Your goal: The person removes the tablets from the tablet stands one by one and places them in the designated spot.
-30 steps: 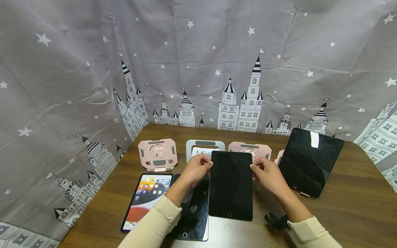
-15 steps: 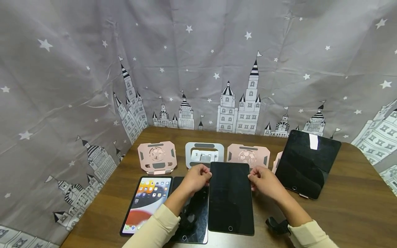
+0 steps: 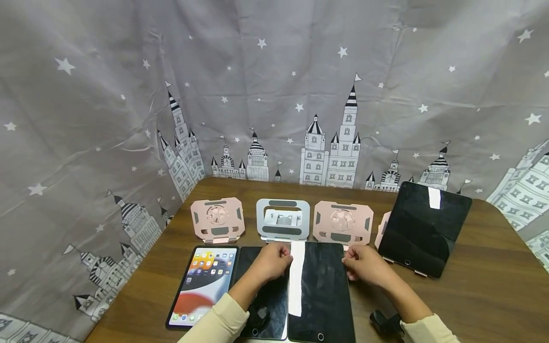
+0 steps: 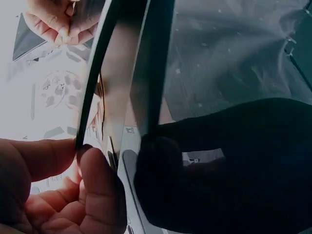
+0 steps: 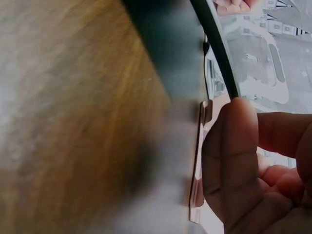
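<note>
A dark-screened tablet (image 3: 326,286) with a round home button lies low at the front middle, a bright reflection along its left side. My left hand (image 3: 271,264) pinches its upper left edge, and my right hand (image 3: 366,269) pinches its upper right edge. In the left wrist view, thumb and fingertip of the left hand (image 4: 63,190) meet on the tablet's thin rim (image 4: 90,87). The right wrist view has the right hand (image 5: 243,161) gripping the opposite rim (image 5: 219,44). Whether its upper end touches the table, I cannot tell.
Left of it lie a dark tablet (image 3: 274,305), partly under my left forearm, and a lit tablet (image 3: 206,286). Behind stand a pink stand (image 3: 218,220), a pale blue stand (image 3: 284,233) and another pink stand (image 3: 343,221). One dark tablet (image 3: 424,228) leans on a pink stand at right.
Both hands have brought the tablet down and toward me, exposing the pale blue and middle pink stands behind it. A bright reflection now shows on its screen.
</note>
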Motion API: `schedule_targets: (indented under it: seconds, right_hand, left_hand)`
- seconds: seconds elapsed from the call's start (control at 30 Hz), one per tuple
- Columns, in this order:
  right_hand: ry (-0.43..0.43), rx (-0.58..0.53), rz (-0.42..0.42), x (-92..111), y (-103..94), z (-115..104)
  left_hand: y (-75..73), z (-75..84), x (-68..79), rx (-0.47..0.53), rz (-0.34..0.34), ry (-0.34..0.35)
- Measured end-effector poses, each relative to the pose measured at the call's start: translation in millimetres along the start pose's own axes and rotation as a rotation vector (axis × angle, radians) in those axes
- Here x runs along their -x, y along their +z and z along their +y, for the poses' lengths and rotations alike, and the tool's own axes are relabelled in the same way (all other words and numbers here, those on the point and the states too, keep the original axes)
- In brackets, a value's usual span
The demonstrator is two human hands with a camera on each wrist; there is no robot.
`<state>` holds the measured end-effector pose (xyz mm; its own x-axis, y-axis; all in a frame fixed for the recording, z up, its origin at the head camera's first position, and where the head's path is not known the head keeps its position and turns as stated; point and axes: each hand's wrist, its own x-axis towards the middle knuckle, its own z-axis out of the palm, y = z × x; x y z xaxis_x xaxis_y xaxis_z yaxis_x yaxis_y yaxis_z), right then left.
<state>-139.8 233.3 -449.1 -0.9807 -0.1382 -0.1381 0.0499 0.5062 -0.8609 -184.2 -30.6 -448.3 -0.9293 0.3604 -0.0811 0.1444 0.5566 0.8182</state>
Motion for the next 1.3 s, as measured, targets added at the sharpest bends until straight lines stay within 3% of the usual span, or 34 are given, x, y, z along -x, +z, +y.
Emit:
schedule_targets:
  seconds: [0.13, 0.47, 0.7, 0.9, 1.3]
  right_hand:
    - [0.006, -0.020, -0.037, 1.8, 1.7, 5.2]
    - [0.023, -0.014, -0.059, 0.5, 5.6, 10.5]
    - [0.008, -0.037, -0.095, 2.4, 5.4, 9.7]
    - [0.026, 0.020, -0.051, 3.8, 7.4, 7.2]
    - [0.039, 0.059, -0.015, 4.4, 9.1, 7.4]
  left_hand:
    - [0.2, 0.2, 1.9, -0.084, 0.000, 0.025]
    - [-1.4, -0.7, 0.5, -0.153, -0.032, 0.029]
    - [-1.8, -3.6, -2.0, -0.122, -0.064, -0.022]
    - [-1.8, -1.6, -3.5, -0.075, -0.074, -0.073]
    - [-2.9, -0.9, -4.6, -0.054, -0.087, -0.098]
